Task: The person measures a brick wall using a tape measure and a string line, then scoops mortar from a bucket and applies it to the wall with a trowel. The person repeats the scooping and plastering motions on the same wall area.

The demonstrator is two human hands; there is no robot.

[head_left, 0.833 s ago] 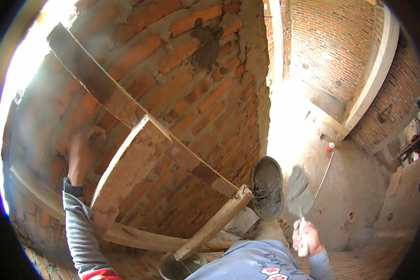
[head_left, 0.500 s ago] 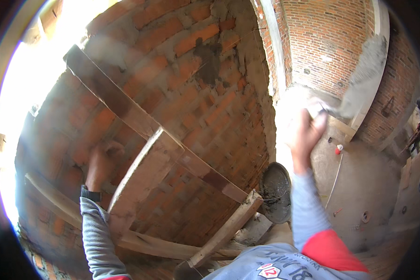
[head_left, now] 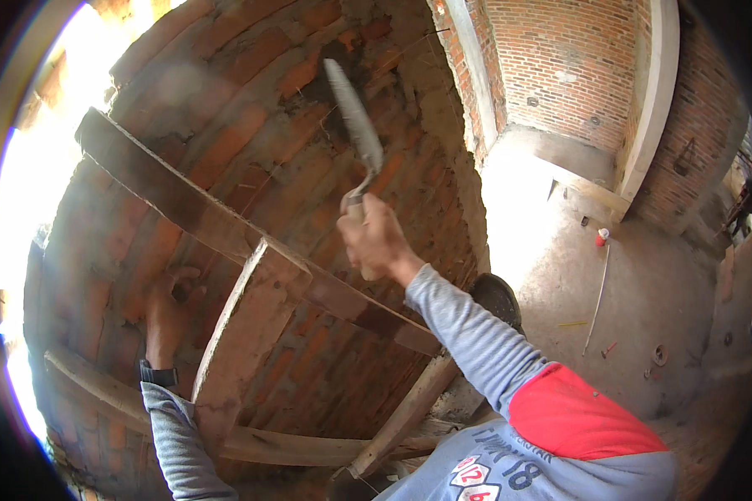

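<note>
My right hand (head_left: 376, 240) is wrapped round the handle of a trowel (head_left: 356, 117). Its pointed metal blade is raised toward the far brick wall (head_left: 418, 213), beside a dark mortar patch (head_left: 336, 83); whether it touches there I cannot tell. My left hand (head_left: 171, 307), with a dark band at the wrist, is at the wall in the shade, left of an upright board. Its fingers look curled, and haze hides what they may hold. Below my right forearm, a dark mortar pan (head_left: 495, 301) is partly covered by the sleeve.
A long board (head_left: 175, 188) slants across the wall, meeting an upright board (head_left: 246, 334). Wooden poles (head_left: 297, 448) run below, one joining a slanted beam (head_left: 405, 413). At right, a concrete floor lies lower down, with a red-and-white object (head_left: 602, 237) and a thin rod (head_left: 597, 301).
My right hand has swung left with the trowel, from over the bright floor to in front of the brick wall. A splash of mortar seen in the air at right is gone. My left hand stays nearly in place.
</note>
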